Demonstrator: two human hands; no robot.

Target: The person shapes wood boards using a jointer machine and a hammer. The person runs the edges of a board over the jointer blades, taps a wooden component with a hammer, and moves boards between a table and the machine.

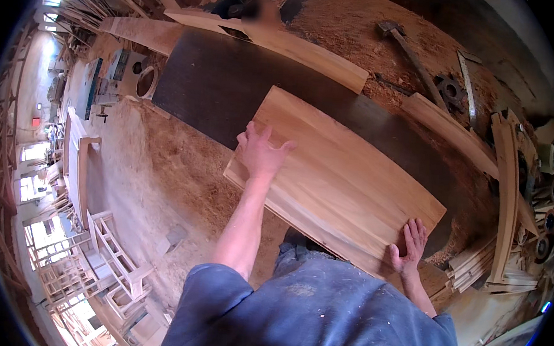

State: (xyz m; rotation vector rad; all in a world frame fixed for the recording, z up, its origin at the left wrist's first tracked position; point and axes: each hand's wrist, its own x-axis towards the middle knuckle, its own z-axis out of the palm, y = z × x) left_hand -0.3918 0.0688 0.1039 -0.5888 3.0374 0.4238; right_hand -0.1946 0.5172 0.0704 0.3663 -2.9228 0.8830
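Note:
A wide, pale wooden panel (346,177) lies slantwise across a dark, flat machine table (207,73), its near long side close to my body. Along that near side a second wooden edge (236,172) shows below the top face; whether it is a separate board I cannot tell. My left hand (264,152) rests on the panel's left end, fingers spread over the top face. At the right end my right hand (410,248) lies flat on the wood near the corner, thumb held apart from the fingers.
Behind the panel a long wooden board (303,54) runs along the table. A hammer (416,67) and a metal square (467,86) lie among sawdust at the far right. Upright wooden pieces (505,199) and stacked strips (472,264) stand right. Wooden frames (117,246) fill the left.

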